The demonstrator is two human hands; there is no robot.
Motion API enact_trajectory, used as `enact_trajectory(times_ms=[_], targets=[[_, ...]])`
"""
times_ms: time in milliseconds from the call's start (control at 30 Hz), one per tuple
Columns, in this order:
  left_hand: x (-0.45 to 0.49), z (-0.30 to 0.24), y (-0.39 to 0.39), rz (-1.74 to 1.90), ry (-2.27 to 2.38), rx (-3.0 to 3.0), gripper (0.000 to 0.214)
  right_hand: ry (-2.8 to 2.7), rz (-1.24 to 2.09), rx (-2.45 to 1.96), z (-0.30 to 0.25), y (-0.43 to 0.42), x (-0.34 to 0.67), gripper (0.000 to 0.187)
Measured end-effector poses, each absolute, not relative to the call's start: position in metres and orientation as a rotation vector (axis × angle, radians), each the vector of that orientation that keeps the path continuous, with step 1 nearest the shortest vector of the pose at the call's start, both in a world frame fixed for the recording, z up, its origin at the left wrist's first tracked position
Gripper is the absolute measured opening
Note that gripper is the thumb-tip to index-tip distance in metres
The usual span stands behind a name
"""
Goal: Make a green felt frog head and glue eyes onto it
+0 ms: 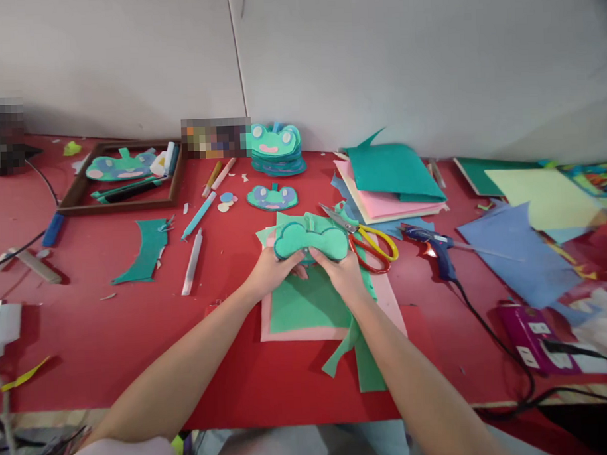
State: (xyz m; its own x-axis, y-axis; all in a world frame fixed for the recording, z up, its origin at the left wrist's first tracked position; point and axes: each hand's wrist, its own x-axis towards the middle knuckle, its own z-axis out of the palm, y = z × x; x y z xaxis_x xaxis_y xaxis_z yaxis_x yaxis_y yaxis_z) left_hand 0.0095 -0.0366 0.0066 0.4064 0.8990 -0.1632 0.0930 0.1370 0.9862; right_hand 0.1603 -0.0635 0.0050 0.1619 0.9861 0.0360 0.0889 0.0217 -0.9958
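Observation:
Both hands hold a green felt frog-shaped piece (309, 243) with a dark outline, thumbs pressed on its near edge. My left hand (272, 272) is closed on its left end; my right hand (343, 269) grips its right end. Beneath the hands lie green felt sheets (306, 307) on a pink felt sheet (287, 335). A green felt strip (344, 352) hangs down past my right forearm. Just right of the held piece lie scissors (368, 242) with yellow and red handles. A finished frog piece (272, 197) lies flat beyond the hands.
A stack of frog pieces (277, 149) stands by the wall. Folded felt (396, 174) and a blue glue gun (436, 246) with a trailing cord lie right, near a purple power strip (534, 342). A brown tray (121, 208) and several pens (199, 214) are at left.

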Motion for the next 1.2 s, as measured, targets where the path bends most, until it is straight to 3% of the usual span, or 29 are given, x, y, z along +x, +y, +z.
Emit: enact_trajectory(times_ms=[267,667,1200], targets=[[0.009,0.005,-0.035,0.810,0.959,1.316,0.034,-1.091,0.980,-1.457,0.022,-0.053,0.152,0.033],[0.010,0.008,-0.040,0.834,0.890,1.393,0.026,-0.871,1.053,-1.271,-0.006,-0.051,0.144,0.031],[0.011,0.007,-0.038,0.837,1.007,1.368,0.034,-0.768,1.133,-1.326,-0.003,-0.054,0.143,0.044]])
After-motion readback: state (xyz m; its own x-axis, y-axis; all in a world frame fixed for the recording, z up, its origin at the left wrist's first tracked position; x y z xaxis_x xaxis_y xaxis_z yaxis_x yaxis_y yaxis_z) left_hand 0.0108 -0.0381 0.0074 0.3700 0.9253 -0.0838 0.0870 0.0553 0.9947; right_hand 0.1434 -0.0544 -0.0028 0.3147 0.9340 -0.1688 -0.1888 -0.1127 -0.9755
